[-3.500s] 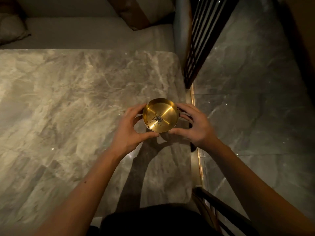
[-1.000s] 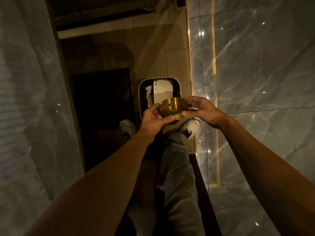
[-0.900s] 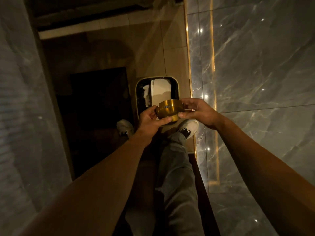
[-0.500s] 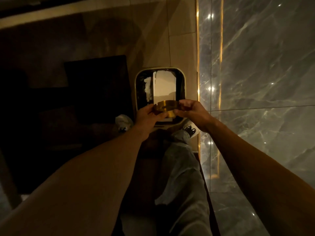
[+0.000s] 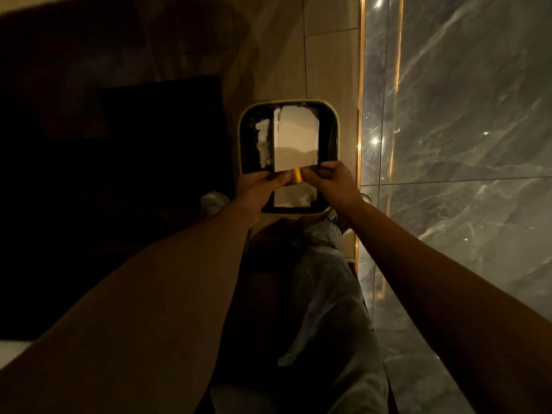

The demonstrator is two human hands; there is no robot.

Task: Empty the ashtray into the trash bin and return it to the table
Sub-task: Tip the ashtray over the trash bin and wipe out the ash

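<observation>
Head view: 2 hands, left hand [image 5: 254, 189] and right hand [image 5: 331, 180], fingers clamped on brass ashtray [image 5: 295, 175] held over open trash bin [image 5: 334, 115], best to tip it fully, rim inside bin edge, so ash drops clear of floor.

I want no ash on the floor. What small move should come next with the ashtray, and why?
Probably tip it further, mouth down. Both hands, left hand and right hand, hold the brass ashtray over the open trash bin, edge-on, so ash would likely land inside the bin.
</observation>
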